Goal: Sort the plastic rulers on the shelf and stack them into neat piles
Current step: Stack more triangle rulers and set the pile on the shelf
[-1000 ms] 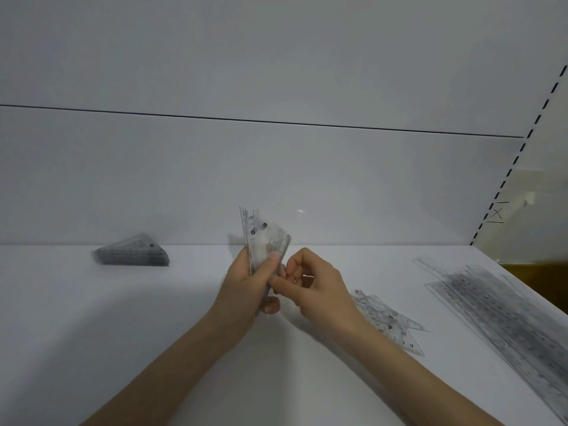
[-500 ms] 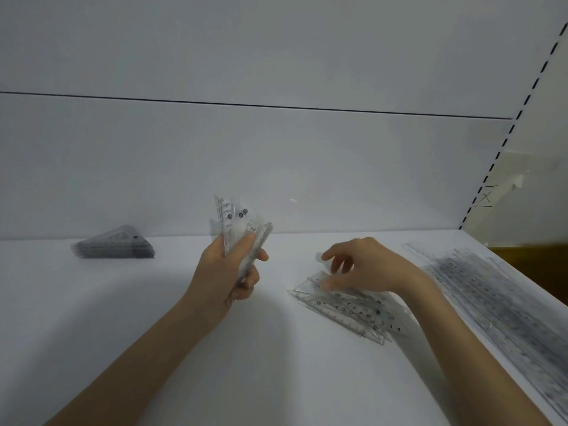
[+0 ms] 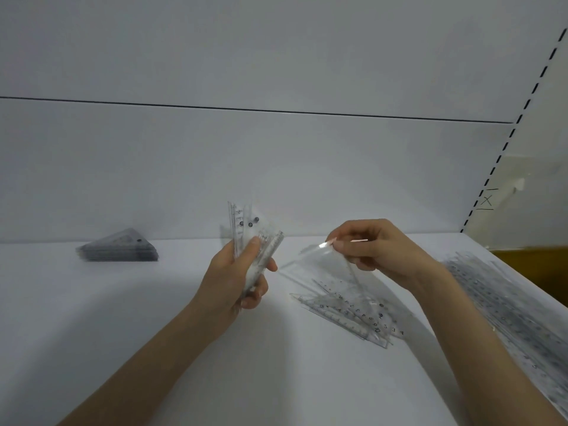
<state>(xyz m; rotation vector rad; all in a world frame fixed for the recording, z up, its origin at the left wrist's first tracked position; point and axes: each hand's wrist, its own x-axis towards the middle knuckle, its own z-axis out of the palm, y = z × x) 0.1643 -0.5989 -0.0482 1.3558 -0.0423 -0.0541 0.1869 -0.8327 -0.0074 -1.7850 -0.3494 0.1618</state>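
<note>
A white shelf (image 3: 123,333) runs back to a pale wall panel. The left hand (image 3: 233,278) has its fingers and thumb curled round a bunch of clear set squares (image 3: 246,229), held upright above the shelf. The right hand (image 3: 378,250) pinches one corner of a clear triangular ruler (image 3: 325,265), tilted and raised over a loose pile of rulers (image 3: 347,312) just right of centre. A neat stack of triangles (image 3: 118,249) sits far left by the wall; long straight rulers (image 3: 507,302) lie along the right edge
</note>
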